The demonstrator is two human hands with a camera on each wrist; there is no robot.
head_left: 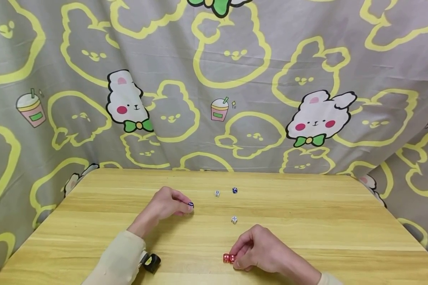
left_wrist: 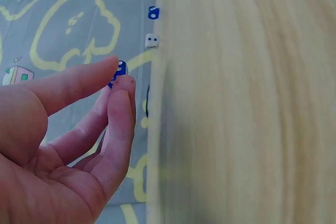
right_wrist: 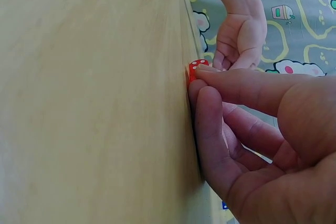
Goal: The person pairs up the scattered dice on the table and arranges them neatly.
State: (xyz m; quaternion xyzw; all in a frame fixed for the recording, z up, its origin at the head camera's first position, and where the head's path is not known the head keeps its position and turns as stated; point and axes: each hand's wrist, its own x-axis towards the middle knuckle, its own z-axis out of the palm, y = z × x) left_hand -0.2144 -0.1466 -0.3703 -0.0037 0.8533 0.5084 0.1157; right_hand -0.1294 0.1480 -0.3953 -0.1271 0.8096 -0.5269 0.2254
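Observation:
Between thumb and fingertips, my left hand (head_left: 169, 204) pinches a dark blue die (left_wrist: 121, 68) at the left of the tabletop. Nearer the front, my right hand (head_left: 258, 249) pinches a red die (head_left: 232, 258). Directly to the left of that one sits a second red die (head_left: 226, 258), side by side with it. In the right wrist view, the fingertips cover much of the red (right_wrist: 198, 66). A white die (head_left: 217, 193) lies beyond the left hand, with another blue die (head_left: 234, 190) to its right. Closer to the right hand is a second white die (head_left: 234, 219).
The wooden table (head_left: 324, 209) runs back to a grey curtain (head_left: 207, 130) with yellow outlines and cartoon bunnies. A black device (head_left: 151, 263) is strapped at the left wrist, close over the table.

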